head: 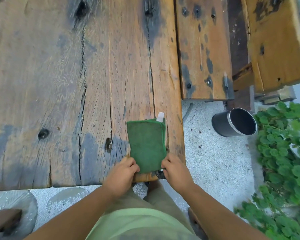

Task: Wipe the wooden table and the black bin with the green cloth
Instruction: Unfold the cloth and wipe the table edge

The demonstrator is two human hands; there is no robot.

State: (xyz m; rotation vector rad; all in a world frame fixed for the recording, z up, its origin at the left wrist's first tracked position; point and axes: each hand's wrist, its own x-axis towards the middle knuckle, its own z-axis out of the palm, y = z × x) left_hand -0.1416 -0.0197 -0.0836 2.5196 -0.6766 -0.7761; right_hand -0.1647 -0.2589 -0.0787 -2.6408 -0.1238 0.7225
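A folded green cloth (pixel 146 144) lies flat on the wooden table (pixel 62 80), close to the table's near right corner. My left hand (pixel 122 174) pinches the cloth's near left corner. At the near right corner my right hand (pixel 176 168) pinches the cloth too. A small white tag (pixel 160 116) sticks out at the cloth's far edge. The black bin (pixel 235 122) stands on the gravel ground to the right of the table, its open mouth facing up.
A wooden bench (pixel 204 49) runs along the table's right side, and another wooden piece (pixel 277 42) stands further right. Green leafy plants (pixel 284 161) fill the right edge beside the bin. Pale gravel (pixel 215 161) covers the ground.
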